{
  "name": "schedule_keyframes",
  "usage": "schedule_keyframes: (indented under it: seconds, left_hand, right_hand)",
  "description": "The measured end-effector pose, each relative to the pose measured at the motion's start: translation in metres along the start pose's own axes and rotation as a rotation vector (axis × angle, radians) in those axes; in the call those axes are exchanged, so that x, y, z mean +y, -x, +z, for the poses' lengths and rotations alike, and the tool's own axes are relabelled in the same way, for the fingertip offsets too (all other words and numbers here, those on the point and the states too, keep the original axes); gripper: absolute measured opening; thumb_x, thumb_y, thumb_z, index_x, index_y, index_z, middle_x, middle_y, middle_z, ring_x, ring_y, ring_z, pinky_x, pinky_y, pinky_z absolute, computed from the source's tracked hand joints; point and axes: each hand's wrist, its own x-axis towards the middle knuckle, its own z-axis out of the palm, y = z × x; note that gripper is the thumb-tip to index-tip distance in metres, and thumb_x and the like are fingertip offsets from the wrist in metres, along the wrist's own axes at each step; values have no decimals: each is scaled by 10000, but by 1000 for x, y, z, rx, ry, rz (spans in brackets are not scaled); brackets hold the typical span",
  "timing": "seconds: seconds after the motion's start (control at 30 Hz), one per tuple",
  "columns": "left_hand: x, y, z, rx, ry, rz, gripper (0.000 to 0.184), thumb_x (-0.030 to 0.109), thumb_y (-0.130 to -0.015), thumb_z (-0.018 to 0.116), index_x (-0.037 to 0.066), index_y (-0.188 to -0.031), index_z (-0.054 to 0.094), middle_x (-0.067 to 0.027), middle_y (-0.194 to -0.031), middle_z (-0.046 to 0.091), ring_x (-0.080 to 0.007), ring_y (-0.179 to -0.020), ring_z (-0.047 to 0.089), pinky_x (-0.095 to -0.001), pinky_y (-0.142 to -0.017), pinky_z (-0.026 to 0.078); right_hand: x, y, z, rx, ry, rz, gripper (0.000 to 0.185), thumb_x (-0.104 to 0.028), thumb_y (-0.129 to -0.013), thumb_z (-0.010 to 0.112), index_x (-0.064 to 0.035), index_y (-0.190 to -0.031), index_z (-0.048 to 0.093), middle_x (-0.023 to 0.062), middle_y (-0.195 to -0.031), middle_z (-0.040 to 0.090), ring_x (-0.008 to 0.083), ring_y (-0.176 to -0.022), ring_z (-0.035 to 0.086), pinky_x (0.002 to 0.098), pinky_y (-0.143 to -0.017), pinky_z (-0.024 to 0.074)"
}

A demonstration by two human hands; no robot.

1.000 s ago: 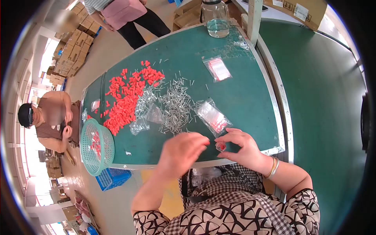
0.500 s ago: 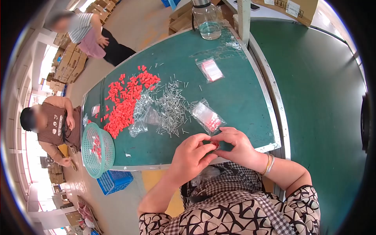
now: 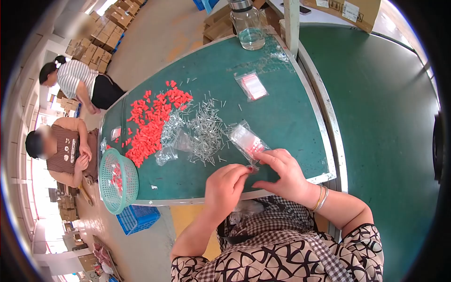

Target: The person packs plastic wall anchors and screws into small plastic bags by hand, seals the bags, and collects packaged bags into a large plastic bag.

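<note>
Near the table's front edge, my left hand [image 3: 224, 189] is closed on a small clear bag [image 3: 253, 168]. My right hand [image 3: 282, 174] is just to its right, thumb and fingers apart, fingertips near the bag and touching the lower end of a plastic packet [image 3: 247, 139] with red and white contents. Loose red plugs [image 3: 148, 124] lie in a heap at the left of the green table [image 3: 282, 113]. Beside them is a pile of metal screws [image 3: 206, 129], with crumpled clear bags [image 3: 182, 141] between. Another packet [image 3: 254, 87] lies farther back.
A green basket [image 3: 130, 181] holding red pieces is at the left edge, above a blue crate [image 3: 141, 219]. A water bottle [image 3: 250, 30] stands at the back by a post [image 3: 291, 28]. Two people [image 3: 66, 150] are beyond the left side.
My hands came together over the small bag, then parted slightly; my right fingers moved up to the packet. The standing person in stripes has moved left, toward the seated person.
</note>
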Motion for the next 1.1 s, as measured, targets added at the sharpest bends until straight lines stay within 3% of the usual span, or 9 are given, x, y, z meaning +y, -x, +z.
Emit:
schedule_keyframes:
  seconds: [0.17,0.33,0.47,0.63,0.73,1.1]
  left_hand:
    - [-4,-2,-15,-61,-89,40,207,-18,-814,648,52,-1009,636,-99,-830,662,-290,-729,640,-369,-631,503]
    - [-3,4,-9,-119,-12,-20,213,-27,-813,662,47,-1012,644,-113,-823,670,-278,-701,650,-339,-614,503]
    - [-4,4,0,-103,12,13,180,12,-811,666,49,-985,636,-103,-818,659,-294,-720,629,-377,-628,498]
    - [-4,2,4,-105,58,-48,125,-7,-789,676,19,-900,624,-104,-817,647,-282,-705,624,-361,-618,492]
    - [-7,4,7,-71,81,-26,133,-58,-769,673,4,-876,625,-105,-819,650,-229,-690,634,-301,-572,484]
    - [-10,7,1,-131,187,-194,113,-54,-771,661,3,-859,619,-73,-804,628,-169,-682,599,-274,-584,459]
  right_hand:
    - [6,4,4,-17,-48,-22,556,-126,-636,847,-54,-1138,621,102,-1034,650,283,-930,616,387,-841,471]
    - [9,6,8,-25,-167,36,282,-132,-730,784,-92,-991,685,56,-947,657,250,-924,615,378,-838,461]
    - [7,6,4,-60,-170,66,135,-101,-746,760,-97,-864,693,29,-882,655,231,-865,612,364,-807,453]
    - [6,6,6,-26,-113,48,120,-84,-740,755,-95,-839,687,26,-838,633,227,-818,594,360,-783,444]
    - [5,6,4,-22,-74,23,128,-74,-729,756,-92,-832,681,26,-812,618,228,-801,585,359,-770,438]
    - [5,6,5,-40,-63,44,138,-59,-707,757,-89,-812,673,27,-795,610,230,-793,581,361,-761,431]
